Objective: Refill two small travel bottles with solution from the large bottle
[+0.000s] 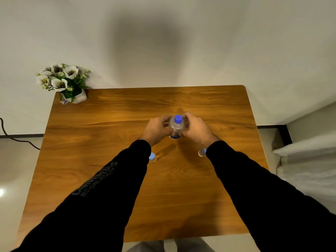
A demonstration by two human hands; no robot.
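Observation:
The large clear bottle [177,126] with a blue cap stands upright at the middle of the wooden table [112,179]. My left hand [156,129] wraps its left side and my right hand [197,129] wraps its right side, both gripping the body below the cap. Two small travel bottles with blue caps stand nearer to me: one [152,157] half hidden by my left sleeve, the other [202,152] partly hidden by my right sleeve.
A white pot of artificial flowers [63,82] sits at the table's far left corner against the wall. A black cable [11,137] runs along the floor at the left. White bedding [307,160] lies to the right of the table.

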